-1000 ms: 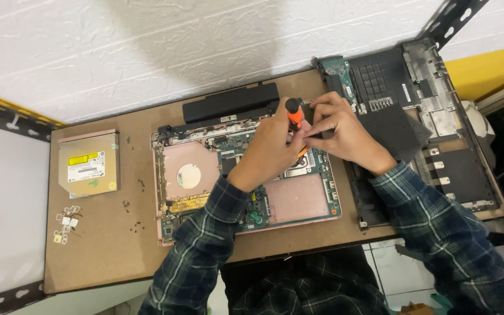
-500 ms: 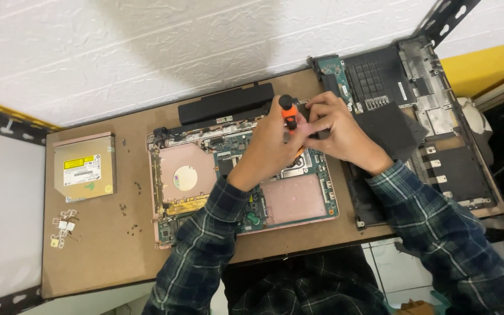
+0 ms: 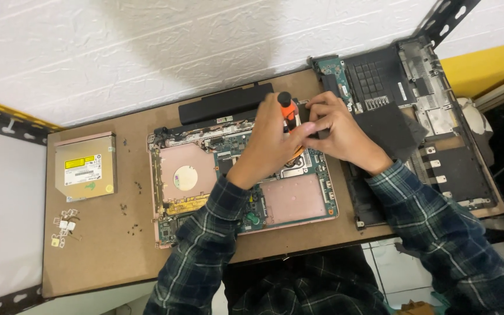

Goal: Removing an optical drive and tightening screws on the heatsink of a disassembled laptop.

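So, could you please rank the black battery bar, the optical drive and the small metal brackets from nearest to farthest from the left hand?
From the left hand:
1. Black battery bar, just behind it.
2. Optical drive, far left.
3. Small metal brackets, left front edge.

Two hands, the left hand [image 3: 272, 143] and the right hand [image 3: 336, 131], share one orange-handled screwdriver [image 3: 287, 109] at centre frame. One opened laptop chassis [image 3: 193, 181] lies mid-table, one long black battery [image 3: 226, 104] above it, one dark bottom cover [image 3: 433, 140] at right, one optical drive [image 3: 86, 166] at left. Small loose screws [image 3: 129, 219] dot the table [image 3: 100, 256], too tiny to count.
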